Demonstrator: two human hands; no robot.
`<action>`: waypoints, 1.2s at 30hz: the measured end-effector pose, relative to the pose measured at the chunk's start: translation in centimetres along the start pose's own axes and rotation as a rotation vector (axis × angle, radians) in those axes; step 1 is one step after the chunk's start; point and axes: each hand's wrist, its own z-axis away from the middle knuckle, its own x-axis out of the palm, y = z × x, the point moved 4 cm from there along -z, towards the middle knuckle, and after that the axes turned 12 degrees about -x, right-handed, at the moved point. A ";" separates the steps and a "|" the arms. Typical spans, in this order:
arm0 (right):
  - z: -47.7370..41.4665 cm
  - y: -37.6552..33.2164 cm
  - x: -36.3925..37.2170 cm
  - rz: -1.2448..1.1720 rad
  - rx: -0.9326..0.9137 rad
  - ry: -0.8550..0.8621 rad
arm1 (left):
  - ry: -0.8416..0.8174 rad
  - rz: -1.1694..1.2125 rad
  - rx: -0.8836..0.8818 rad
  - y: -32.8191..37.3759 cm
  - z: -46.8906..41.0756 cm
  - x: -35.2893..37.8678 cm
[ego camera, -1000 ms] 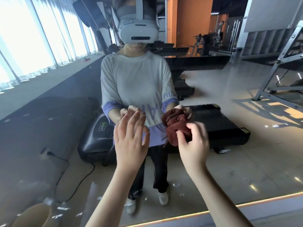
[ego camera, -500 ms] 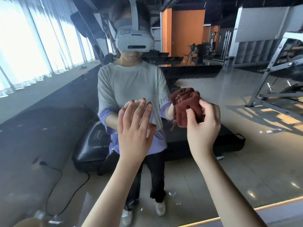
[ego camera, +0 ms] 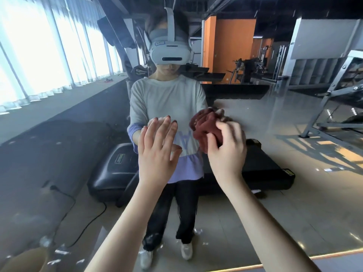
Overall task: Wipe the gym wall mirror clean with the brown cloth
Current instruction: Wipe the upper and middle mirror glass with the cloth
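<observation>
We're face-on to the large, glossy gym wall mirror [ego camera: 294, 183], which fills nearly the whole view, and both bare arms reach up from the near edge toward the glass. The right hand [ego camera: 225, 156] has its grip clenched round the bunched, reddish brown cloth [ego camera: 205, 132], fingers and thumb curled into the folds. The wad sits at the glass right of centre, about mid-height, and its own reflection meets it from the far side. Just left of it, apart from the cloth, the left hand [ego camera: 157, 154] is raised with its grip released, fingers straight and fanned, palm toward the mirror. The fingertips line up with their reflection, though whether they actually touch the glass I cannot tell. In the reflection the person stands square-on in a white headset [ego camera: 170, 52], a grey top with lilac cuffs and hem [ego camera: 167, 99], dark trousers and white shoes. Behind them lies a low black treadmill [ego camera: 265, 169]. Tall bright windows [ego camera: 39, 52] run along the far left, an orange wall [ego camera: 231, 46] glows far back, and a grey metal frame [ego camera: 320, 106] leans at the right. A warm lit strip [ego camera: 314, 259] marks the mirror's bottom edge at the near right.
</observation>
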 end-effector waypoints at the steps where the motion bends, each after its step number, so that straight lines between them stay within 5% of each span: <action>1: -0.7 -0.3 0.1 -0.001 -0.074 -0.032 | -0.004 -0.008 0.000 0.0 0.0 -0.1; 7: -3.7 1.9 -1.3 -0.003 0.068 0.075 | 0.018 -0.022 -0.055 0.8 -0.5 -0.8; 13: -5.4 -0.6 -0.4 0.023 -0.183 -0.039 | -0.013 -0.020 -0.022 1.8 -1.9 -0.9; 18: -5.8 3.3 -2.5 0.062 0.200 0.168 | 0.003 -0.006 0.007 1.7 -2.2 -0.6; 24: -3.4 0.9 -1.1 0.093 -0.080 -0.037 | 0.011 0.039 0.016 1.8 -1.8 -0.2; 30: -1.0 2.8 -2.0 0.100 0.300 0.118 | -0.022 0.037 0.009 1.8 -1.8 -0.1; 34: 0.8 0.6 -0.5 0.059 0.039 -0.087 | -0.038 0.039 0.009 1.9 -1.6 -0.1; 36: 0.2 1.8 -1.2 0.092 0.095 -0.039 | -0.034 0.034 0.015 1.7 -1.5 0.0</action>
